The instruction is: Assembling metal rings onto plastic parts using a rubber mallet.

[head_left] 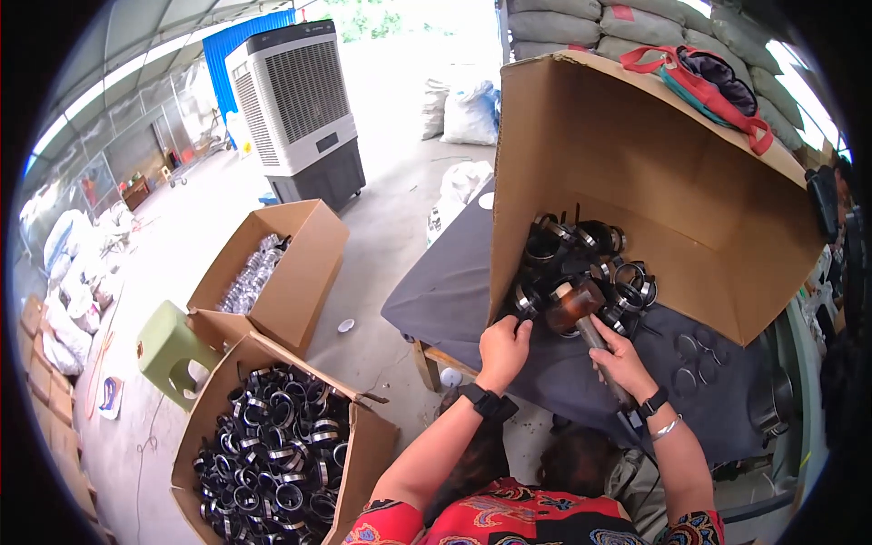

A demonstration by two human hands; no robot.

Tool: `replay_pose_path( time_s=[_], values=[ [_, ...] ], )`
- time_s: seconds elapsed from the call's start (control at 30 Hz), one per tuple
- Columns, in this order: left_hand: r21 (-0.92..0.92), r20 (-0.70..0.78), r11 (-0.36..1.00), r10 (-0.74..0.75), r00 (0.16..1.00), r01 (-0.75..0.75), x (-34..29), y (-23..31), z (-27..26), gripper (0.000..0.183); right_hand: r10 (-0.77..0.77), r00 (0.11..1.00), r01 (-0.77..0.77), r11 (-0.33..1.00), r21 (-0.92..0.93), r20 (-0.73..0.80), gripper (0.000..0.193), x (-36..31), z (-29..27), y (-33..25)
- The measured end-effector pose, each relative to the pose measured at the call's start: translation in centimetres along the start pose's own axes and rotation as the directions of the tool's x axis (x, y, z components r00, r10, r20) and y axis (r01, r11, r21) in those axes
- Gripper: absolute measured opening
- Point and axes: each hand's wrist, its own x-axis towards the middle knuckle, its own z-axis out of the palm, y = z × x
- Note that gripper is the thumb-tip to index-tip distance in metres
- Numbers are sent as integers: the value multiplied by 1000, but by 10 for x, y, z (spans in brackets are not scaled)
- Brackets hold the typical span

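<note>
My right hand is wrapped around the handle of a mallet, whose brown, worn head points away from me over the cloth. Close to the mallet head, my left hand pinches a black ring-shaped part with a silver band; the fingers partly cover it. Beyond both hands lies a heap of similar black parts with silver bands, spilling out of a large cardboard box laid on its side. The dark cloth covers the table under them.
A cardboard box full of black banded parts stands at lower left, by a box of clear items and a green stool. An air cooler is farther back. Loose rings lie on the cloth; a red bag rests on the large box.
</note>
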Motion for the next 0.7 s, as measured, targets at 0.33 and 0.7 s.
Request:
replay_pose_path(
  time_s=[0.33, 0.7],
  values=[
    [-668, 430, 546, -271, 862, 505, -76, -15, -39, 24, -24, 1000, 24, 1000, 18, -13, 63, -13, -1, -16],
    [-622, 676, 529, -10, 737, 577, -97, -36, 16, 25, 42, 989, -78, 963, -260, -140, 62, -88, -3, -36]
  ],
)
